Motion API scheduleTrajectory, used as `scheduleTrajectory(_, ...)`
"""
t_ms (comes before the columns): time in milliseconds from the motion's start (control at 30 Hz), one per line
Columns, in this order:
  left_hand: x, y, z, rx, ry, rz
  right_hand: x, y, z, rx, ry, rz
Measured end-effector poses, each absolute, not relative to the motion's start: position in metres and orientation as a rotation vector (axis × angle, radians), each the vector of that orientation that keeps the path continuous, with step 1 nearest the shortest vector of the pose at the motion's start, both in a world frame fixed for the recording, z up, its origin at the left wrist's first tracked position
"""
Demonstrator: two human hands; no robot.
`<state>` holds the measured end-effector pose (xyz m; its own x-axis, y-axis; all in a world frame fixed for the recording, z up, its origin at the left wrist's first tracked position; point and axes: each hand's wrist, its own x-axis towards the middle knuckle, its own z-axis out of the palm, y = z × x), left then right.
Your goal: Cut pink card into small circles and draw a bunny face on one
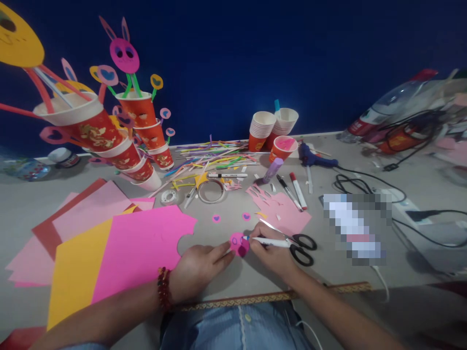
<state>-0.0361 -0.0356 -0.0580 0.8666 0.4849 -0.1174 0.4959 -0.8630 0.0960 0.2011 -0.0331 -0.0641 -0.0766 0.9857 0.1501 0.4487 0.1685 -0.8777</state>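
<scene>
A small bright pink paper circle (239, 245) lies on the table in front of me, with two blue eye outlines drawn on it. My left hand (200, 267) lies flat, fingers stretched out, its fingertips against the circle's left edge. A white marker (272, 241) is gripped in my right hand (268, 255), its blue tip at the circle's right eye. Under and beside that hand lie scissors (302, 249) with black handles, blades partly hidden. Just beyond are two small pink discs, a left one (216, 218) and a right one (246, 217), each with a blue heart.
Coloured paper sheets (142, 243) spread at left. Stacked red cups (146, 116) hold paper figures behind them. Pipe cleaners (215, 155), a tape roll (211, 191), pink scraps (284, 211), a glue gun (316, 158) and cables lie farther back. A blurred-out object (353, 228) is at right.
</scene>
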Motion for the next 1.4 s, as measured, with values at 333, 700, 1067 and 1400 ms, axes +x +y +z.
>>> scheduleTrajectory(333, -0.037, -0.0356, -0.0595, 2.911, 0.757, -0.123, 0.2027, -0.0347, -0.0655, -1.398, -1.651, 0.846)
scheduleTrajectory(700, -0.0373, -0.0365, -0.0589, 2.929, 0.771, -0.149, 0.2033, -0.0342, -0.0659, -1.374, -1.662, 0.82)
scheduleTrajectory(1067, -0.0373, -0.0356, -0.0584, 2.938, 0.757, -0.143, 0.2038, -0.0345, -0.0649, -1.342, -1.676, 0.837)
scheduleTrajectory(1400, -0.0368, -0.0354, -0.0595, 2.939, 0.75, -0.123, 0.2044, -0.0342, -0.0664, -1.329, -1.706, 0.851)
